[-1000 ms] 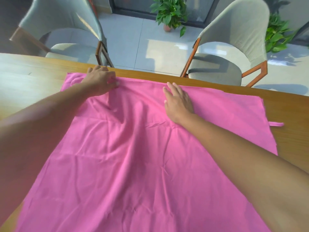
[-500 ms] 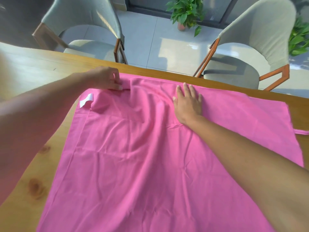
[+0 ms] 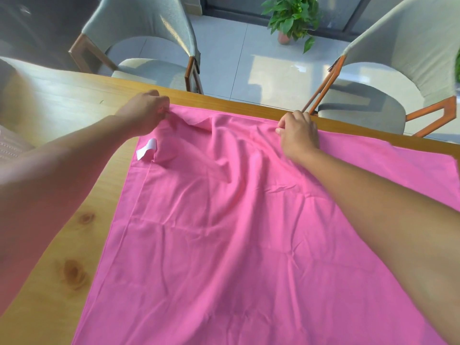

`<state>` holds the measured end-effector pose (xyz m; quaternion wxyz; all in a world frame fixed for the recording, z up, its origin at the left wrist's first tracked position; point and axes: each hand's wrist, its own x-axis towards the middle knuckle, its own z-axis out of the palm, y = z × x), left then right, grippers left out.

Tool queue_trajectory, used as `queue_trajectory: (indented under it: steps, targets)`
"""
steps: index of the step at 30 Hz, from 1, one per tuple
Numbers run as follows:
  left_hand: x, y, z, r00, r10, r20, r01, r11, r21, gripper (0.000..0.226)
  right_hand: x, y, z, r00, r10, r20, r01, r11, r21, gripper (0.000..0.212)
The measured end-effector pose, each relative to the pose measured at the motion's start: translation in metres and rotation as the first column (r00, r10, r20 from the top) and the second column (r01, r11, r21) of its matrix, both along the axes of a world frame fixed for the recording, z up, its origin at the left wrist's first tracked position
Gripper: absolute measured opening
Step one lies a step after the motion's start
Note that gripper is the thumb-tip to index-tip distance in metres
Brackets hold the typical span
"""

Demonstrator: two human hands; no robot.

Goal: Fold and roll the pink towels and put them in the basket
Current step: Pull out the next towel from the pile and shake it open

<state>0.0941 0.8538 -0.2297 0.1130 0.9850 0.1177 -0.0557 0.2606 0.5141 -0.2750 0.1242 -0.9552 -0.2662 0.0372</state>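
A large pink towel (image 3: 236, 232) lies spread over the wooden table (image 3: 74, 115), wrinkled near its far edge. A white label (image 3: 146, 151) hangs off its far left corner. My left hand (image 3: 146, 113) pinches the far edge of the towel close to that corner, lifting the cloth a little. My right hand (image 3: 298, 135) has its fingers curled on the far edge near the middle, gripping the fabric. No basket is in view.
Two grey upholstered chairs with wooden frames stand beyond the table, one at the back left (image 3: 149, 46) and one at the back right (image 3: 398, 70). A potted plant (image 3: 291, 18) stands on the tiled floor. Something pale and ribbed (image 3: 12, 145) lies at the left edge.
My right hand went from lying flat on the towel to curling on its far edge. My left hand closed on the edge near the corner, bunching the cloth. The view shifted left.
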Motion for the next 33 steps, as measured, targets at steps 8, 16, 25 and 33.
queue_trajectory:
  steps: [8, 16, 25, 33]
  targets:
    - [0.002, 0.007, -0.005, 0.893, 0.45, 0.007, -0.445, 0.886, -0.127, 0.018, 0.004, 0.0, 0.0, 0.998, -0.012, 0.057, 0.01, 0.999, 0.04, 0.003]
    - [0.015, 0.013, -0.008, 0.725, 0.68, -0.107, -0.688, 0.712, -0.139, 0.022, 0.006, 0.002, -0.004, 0.999, 0.029, 0.044, -0.032, 0.997, 0.064, 0.009]
    - [0.021, 0.021, -0.013, 0.75, 0.659, -0.061, -0.661, 0.742, -0.109, 0.031, 0.008, 0.007, -0.006, 1.0, -0.022, 0.022, 0.021, 0.999, 0.041, 0.006]
    - [0.015, 0.021, -0.033, 0.722, 0.686, 0.094, -0.665, 0.724, -0.184, 0.027, 0.004, 0.02, -0.004, 0.986, -0.159, 0.044, 0.156, 0.986, 0.051, 0.016]
